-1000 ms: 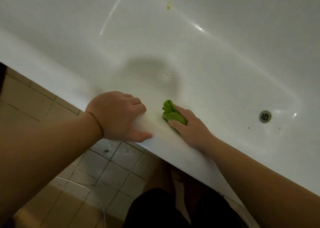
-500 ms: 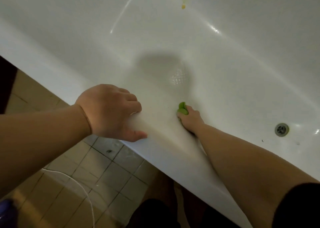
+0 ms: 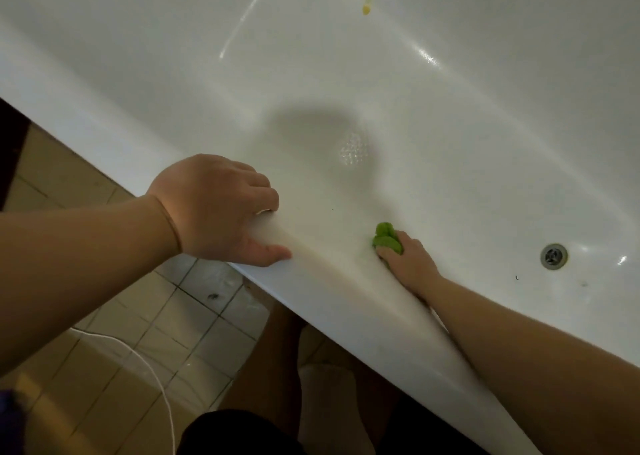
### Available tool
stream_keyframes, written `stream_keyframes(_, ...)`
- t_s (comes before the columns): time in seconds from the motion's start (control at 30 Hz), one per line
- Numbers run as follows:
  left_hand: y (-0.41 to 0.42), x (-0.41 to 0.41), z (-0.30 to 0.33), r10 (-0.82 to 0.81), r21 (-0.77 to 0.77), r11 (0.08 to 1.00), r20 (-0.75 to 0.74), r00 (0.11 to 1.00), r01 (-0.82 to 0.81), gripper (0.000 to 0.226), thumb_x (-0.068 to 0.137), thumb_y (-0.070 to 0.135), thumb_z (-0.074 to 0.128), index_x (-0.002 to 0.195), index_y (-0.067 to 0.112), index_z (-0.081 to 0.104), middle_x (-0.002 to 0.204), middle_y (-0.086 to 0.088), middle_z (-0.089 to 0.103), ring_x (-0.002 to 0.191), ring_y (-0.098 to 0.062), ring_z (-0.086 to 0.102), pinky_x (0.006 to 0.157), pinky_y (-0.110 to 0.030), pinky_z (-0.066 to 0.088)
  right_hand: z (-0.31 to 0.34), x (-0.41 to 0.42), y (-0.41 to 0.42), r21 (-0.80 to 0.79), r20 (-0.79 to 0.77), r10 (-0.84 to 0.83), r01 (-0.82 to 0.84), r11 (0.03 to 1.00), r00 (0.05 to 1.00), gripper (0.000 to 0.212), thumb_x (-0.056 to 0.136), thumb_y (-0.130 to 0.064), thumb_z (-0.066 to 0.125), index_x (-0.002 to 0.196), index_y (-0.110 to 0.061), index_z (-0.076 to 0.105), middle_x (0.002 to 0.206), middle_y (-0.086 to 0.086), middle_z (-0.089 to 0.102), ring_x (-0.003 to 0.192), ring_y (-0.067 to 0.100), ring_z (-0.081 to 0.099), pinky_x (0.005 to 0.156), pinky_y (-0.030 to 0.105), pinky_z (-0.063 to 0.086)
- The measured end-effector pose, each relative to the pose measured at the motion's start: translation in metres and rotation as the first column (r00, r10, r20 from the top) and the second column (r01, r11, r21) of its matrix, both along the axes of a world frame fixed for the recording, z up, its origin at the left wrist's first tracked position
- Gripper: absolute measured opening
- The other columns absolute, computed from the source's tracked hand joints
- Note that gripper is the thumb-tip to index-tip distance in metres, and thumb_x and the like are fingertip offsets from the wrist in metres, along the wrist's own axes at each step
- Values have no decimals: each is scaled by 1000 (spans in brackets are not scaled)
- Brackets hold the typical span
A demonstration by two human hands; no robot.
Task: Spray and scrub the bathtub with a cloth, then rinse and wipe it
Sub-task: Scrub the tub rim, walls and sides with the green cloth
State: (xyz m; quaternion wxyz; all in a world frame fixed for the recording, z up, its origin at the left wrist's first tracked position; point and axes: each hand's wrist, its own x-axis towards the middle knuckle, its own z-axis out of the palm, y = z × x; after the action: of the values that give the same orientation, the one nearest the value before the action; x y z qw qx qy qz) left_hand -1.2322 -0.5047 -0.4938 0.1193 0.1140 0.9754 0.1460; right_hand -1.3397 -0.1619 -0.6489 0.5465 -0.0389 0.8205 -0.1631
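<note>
Scrubbing the near inner wall of the bathtub [image 3: 450, 143]: best done, I judge, with firm overlapping strokes, working toward the drain [image 3: 553, 256] at right of frame and up to the yellow spot [image 3: 366, 9] at top. Right hand [image 3: 407, 260], centre right, fingers curled round the bunched green cloth [image 3: 386, 235], pressing it to the wall. Left hand [image 3: 214, 209], centre left, clamped over the tub rim, thumb outside, bracing.

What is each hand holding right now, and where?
The right hand holds the green cloth, bunched under its fingers against the tub's inner wall. The left hand grips the tub rim.
</note>
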Motion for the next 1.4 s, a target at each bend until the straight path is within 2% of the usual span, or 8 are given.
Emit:
stream_keyframes(0.2, -9, 2, 1, -22, -4, 1000, 6, 1000, 22, 86, 86, 90, 26, 99, 22, 77, 90, 6, 75, 82, -23, 72, 64, -40, 57, -44, -6, -111, -61, 41, -69, 72, 996, 997, 63, 98, -52, 56, 155, -30, 43, 151, 19, 43, 133, 38, 51, 116, 39, 37)
stream_keyframes(0.3, -9, -1, 4, -34, -20, 999, 28, 999, 34, 93, 84, 93, 17, 100, 23, 76, 92, 5, 74, 84, -22, 71, 66, -39, 57, 4, 1, -153, -304, 32, -27, 35, 952, 999, 49, 99, -49, 60, 144, -32, 58, 137, 5, 63, 121, 24, 60, 104, 32, 43)
stream_keyframes(0.43, -12, -1, 7, -2, -22, 1000, -11, 1000, 2, 83, 85, 90, 28, 95, 23, 76, 87, 6, 73, 77, -21, 71, 62, -37, 57, 90, 13, -123, -471, 20, -33, 38, 881, 999, 39, 96, -42, 68, 135, -41, 64, 120, -14, 63, 107, -3, 58, 92, 8, 37)
stream_keyframes(0.5, -15, 1, 6, 13, -21, 1000, -14, 1000, -13, 76, 84, 87, 38, 94, 22, 76, 87, 6, 74, 77, -22, 71, 62, -38, 57, 108, 14, -85, -457, 34, -30, 42, 888, 999, 35, 95, -37, 71, 129, -43, 66, 115, -16, 63, 106, -8, 58, 89, 4, 36)
stream_keyframes(0.7, -32, 4, 8, 31, -29, 999, 10, 999, -31, 75, 83, 84, 40, 102, 21, 76, 93, 5, 75, 82, -23, 72, 65, -40, 58, 58, 4, -58, -160, -15, 18, -20, 987, 1000, 31, 99, -43, 62, 128, -30, 66, 108, -3, 65, 104, 20, 63, 88, 34, 43)
stream_keyframes(0.87, -40, 5, 8, 10, -36, 999, 10, 1000, -10, 78, 83, 83, 39, 106, 19, 76, 96, 3, 76, 81, -24, 72, 66, -39, 59, 58, 8, -154, -296, -14, 6, -10, 955, 1000, 40, 97, -49, 62, 132, -31, 66, 122, 3, 68, 111, 24, 63, 99, 39, 48)
stream_keyframes(1.13, -43, 4, 8, 5, -28, 1000, 15, 1000, -4, 86, 88, 86, 27, 105, 18, 76, 95, 2, 75, 78, -24, 72, 62, -38, 58, 134, 22, -99, -411, 12, -87, 84, 908, 996, 31, 95, -41, 70, 125, -42, 65, 111, -11, 62, 101, 1, 58, 86, 19, 40)
stream_keyframes(1.4, -45, 5, 3, 0, -31, 1000, 36, 999, 2, 97, 84, 92, 14, 108, 20, 75, 100, 3, 75, 86, -26, 72, 67, -42, 59, 51, 8, -98, -115, -11, 31, -32, 993, 999, 46, 98, -52, 58, 136, -27, 58, 125, 11, 56, 114, 29, 58, 96, 34, 42)
